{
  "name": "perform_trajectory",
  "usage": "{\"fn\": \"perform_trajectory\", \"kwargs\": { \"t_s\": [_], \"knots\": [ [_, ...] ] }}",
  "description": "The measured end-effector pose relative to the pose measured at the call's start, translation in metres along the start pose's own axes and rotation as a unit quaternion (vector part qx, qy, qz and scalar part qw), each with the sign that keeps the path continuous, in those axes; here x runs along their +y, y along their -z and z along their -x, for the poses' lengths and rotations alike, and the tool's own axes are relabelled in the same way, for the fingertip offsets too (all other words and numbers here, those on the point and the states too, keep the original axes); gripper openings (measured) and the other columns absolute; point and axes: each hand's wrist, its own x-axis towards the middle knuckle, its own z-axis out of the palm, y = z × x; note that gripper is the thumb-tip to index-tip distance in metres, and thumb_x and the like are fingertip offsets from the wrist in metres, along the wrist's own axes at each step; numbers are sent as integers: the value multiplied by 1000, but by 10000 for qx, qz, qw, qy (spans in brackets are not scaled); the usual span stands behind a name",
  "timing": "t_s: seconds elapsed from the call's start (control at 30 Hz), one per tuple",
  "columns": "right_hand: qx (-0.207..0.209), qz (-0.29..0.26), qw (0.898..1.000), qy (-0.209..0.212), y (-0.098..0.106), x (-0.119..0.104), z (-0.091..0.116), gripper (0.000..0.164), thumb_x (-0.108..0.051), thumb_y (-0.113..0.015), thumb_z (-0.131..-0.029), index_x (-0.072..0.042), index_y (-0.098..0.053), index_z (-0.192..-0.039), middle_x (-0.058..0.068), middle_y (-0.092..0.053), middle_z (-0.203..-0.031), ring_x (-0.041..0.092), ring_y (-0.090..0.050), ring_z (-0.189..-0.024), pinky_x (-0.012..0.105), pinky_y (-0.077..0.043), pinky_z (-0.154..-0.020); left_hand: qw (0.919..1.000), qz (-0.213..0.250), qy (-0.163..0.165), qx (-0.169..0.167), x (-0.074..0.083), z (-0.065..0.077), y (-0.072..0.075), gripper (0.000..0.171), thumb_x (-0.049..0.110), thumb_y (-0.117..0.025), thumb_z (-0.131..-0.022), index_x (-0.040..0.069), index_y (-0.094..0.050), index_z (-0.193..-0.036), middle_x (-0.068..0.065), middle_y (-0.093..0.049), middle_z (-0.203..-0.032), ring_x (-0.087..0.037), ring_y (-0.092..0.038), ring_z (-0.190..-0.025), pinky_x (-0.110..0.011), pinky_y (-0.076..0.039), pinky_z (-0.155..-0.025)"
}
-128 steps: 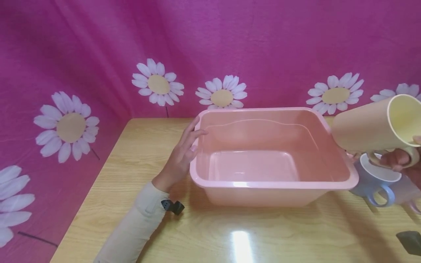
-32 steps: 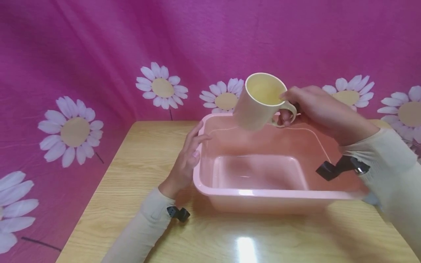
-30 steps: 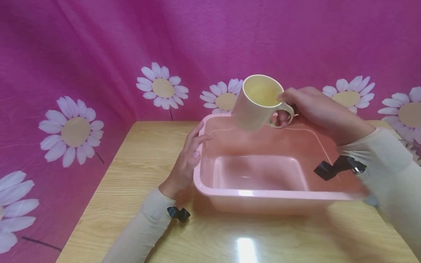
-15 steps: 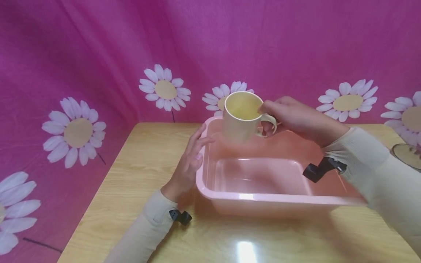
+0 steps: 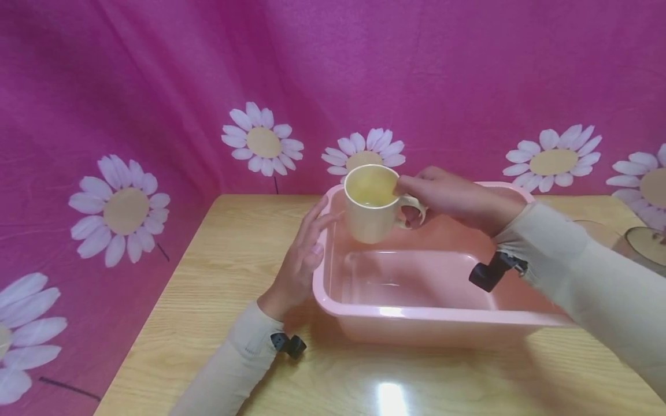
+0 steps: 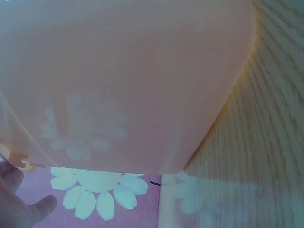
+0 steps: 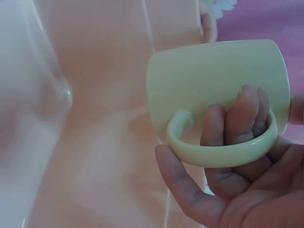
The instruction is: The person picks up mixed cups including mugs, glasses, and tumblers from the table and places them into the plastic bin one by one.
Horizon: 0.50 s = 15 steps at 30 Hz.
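Note:
My right hand (image 5: 447,196) grips a pale yellow mug (image 5: 370,222) by its handle. Two or more fingers pass through the handle, while the thumb presses at the rim. The mug hangs upright over the far left part of a pink plastic tub (image 5: 442,315), its yellow inside facing up. Nothing shows lying on the tub's floor. My left hand (image 5: 296,260) rests against the tub's left rim with its fingers fairly straight. The left wrist view is mostly filled by the tub's outer wall (image 6: 133,95).
The tub stands on a wooden table (image 5: 234,242). A round glass lid with a dark rim (image 5: 645,245) shows at the right edge, partly behind the right sleeve (image 5: 583,271). A magenta cloth with daisies (image 5: 416,69) hangs behind.
The mug came from the right side, above other mugs, across to the tub's left part. Over the last second it has moved lower and further left. The left hand stays at the rim.

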Motion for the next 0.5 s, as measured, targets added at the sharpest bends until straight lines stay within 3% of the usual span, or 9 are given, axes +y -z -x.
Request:
{"fn": "perform_trajectory", "kwargs": {
  "t_s": [0.17,0.5],
  "knots": [
    [-73,145,9997,-189,-3,5,-4,40,-27,-43,-94,2,-60,-72,8,-54,-62,21,-57,-65,35,-54,-65,10000,43,-28,64,1,0,1,56,34,-33,-93,16,-34,-146,4,-17,-160,-16,-18,-145,-53,-39,-103],
    [-684,311,9971,-130,-6,18,-5,39,-31,-40,-98,1,-58,-83,11,-51,-67,24,-52,-71,42,-51,-76,9992,-71,-362,135,-1,-2,0,64,38,-28,-93,11,-26,-150,-2,-21,-158,-19,-20,-145,-51,-29,-111]
  ]
}}
